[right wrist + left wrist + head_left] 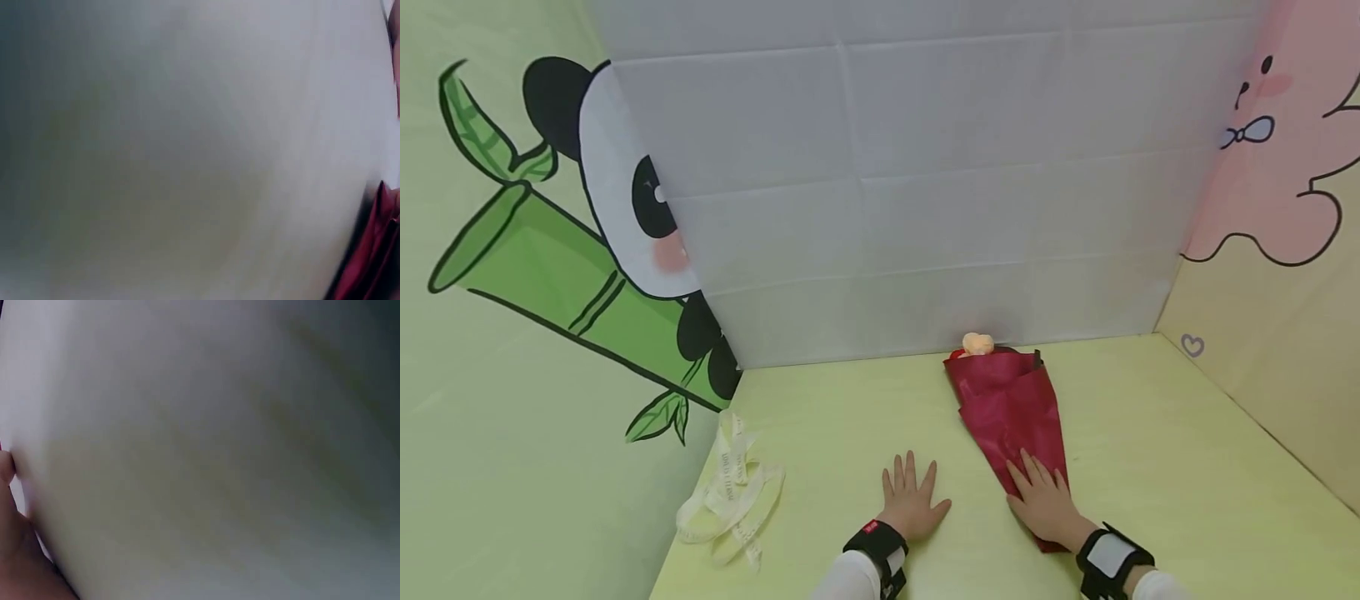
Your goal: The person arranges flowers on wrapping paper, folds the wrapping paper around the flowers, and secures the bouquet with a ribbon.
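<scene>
A bouquet wrapped in dark red paper (pixel 1011 408) lies on the yellow tabletop, its narrow end toward me. At its far end a peach-coloured bloom (pixel 977 343) and a bit of red show above the paper. My right hand (pixel 1045 502) rests with spread fingers on the lower part of the wrap. Flat on the table to the left of the bouquet lies my left hand (pixel 912 502), fingers spread, holding nothing. The right wrist view catches only a folded edge of the red wrap (pixel 369 250); the left wrist view shows mostly blurred tabletop.
A loose heap of pale printed ribbon (pixel 730 496) lies at the table's left edge. Behind the table stands a grey-white panel (pixel 925 183). Side walls carry a panda with bamboo (pixel 572 258) on the left and a pink animal (pixel 1285 183) on the right.
</scene>
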`<state>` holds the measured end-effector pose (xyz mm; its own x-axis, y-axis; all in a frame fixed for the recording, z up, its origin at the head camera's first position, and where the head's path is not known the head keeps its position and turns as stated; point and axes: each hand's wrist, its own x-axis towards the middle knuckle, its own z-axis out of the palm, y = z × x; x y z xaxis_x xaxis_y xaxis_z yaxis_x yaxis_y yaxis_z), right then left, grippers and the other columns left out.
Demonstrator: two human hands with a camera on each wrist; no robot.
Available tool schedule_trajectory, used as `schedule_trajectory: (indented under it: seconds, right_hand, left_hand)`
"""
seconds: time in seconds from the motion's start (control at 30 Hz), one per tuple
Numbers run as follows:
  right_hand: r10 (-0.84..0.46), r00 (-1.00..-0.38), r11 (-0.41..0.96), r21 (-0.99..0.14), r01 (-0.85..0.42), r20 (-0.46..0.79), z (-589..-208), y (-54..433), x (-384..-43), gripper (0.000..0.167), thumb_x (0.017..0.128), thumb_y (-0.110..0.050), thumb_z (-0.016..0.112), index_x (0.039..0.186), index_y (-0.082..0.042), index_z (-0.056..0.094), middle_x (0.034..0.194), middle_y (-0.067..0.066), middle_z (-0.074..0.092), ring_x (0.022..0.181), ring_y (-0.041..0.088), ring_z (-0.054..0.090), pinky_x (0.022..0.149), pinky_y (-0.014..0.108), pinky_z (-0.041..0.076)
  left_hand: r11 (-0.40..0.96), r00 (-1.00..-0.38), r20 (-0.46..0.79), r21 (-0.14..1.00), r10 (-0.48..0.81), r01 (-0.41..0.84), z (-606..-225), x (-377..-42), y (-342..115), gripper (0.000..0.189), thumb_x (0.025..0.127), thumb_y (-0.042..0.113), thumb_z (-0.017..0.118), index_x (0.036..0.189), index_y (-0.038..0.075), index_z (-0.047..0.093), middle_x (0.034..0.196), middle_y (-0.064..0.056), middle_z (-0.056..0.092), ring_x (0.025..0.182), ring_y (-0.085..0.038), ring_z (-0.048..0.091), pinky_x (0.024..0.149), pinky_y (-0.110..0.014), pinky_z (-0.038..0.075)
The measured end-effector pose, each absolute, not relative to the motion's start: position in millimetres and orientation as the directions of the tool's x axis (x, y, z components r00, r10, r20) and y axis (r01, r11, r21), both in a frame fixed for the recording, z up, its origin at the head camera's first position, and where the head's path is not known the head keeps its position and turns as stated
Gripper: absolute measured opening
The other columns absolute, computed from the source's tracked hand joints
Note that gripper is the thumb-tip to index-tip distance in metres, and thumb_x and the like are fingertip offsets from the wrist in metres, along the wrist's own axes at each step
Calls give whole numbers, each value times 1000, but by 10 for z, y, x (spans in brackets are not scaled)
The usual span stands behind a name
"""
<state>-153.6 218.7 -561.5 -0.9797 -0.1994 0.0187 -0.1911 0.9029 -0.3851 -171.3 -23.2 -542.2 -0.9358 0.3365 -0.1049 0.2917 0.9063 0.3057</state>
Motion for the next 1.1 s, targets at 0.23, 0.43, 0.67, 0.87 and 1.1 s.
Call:
schedule_trajectory:
  seconds: [0.23,0.43,0.67,0.87,1.1]
  right_hand:
    - [-72,-997,946,-315,-79,34,-5640,2717,-1553,56,94,-24,50,133,15,40,147,35,23,131,54,26,101,72,15]
    - [22,-1000,957,-290,19,8,-5666,3097,-1620,75,93,-41,50,132,22,35,145,39,20,128,59,22,100,72,16]
    - [169,-980,913,-359,194,-101,-5647,3308,-1658,90,93,-54,40,135,23,24,146,39,10,126,61,13,99,75,11]
    - [272,-939,846,-413,338,-210,-5535,3499,-1628,88,95,-49,37,135,26,14,145,41,-3,128,63,0,100,76,0]
    - [336,-941,854,-408,323,-43,-5438,3569,-1650,73,96,-36,37,130,27,26,138,47,14,128,59,9,103,72,1]
  left_hand:
    - [923,-935,-152,271,321,273,-5351,-1657,-214,66,94,52,44,148,16,32,155,-23,15,143,-43,9,111,-61,8]
    - [924,-933,-151,259,326,281,-5395,-1691,-219,67,95,53,42,149,16,30,155,-23,14,144,-43,8,111,-61,7]
    - [928,-935,-135,231,327,291,-5466,-1739,-230,66,95,54,40,149,17,31,155,-22,15,143,-42,9,110,-61,9]
    - [924,-933,-137,244,333,295,-5409,-1697,-220,66,94,53,42,148,16,33,155,-24,17,143,-44,11,110,-62,10]
    - [929,-932,-145,223,332,297,-5386,-1699,-227,66,95,53,41,149,17,30,155,-24,15,143,-44,10,110,-62,10]
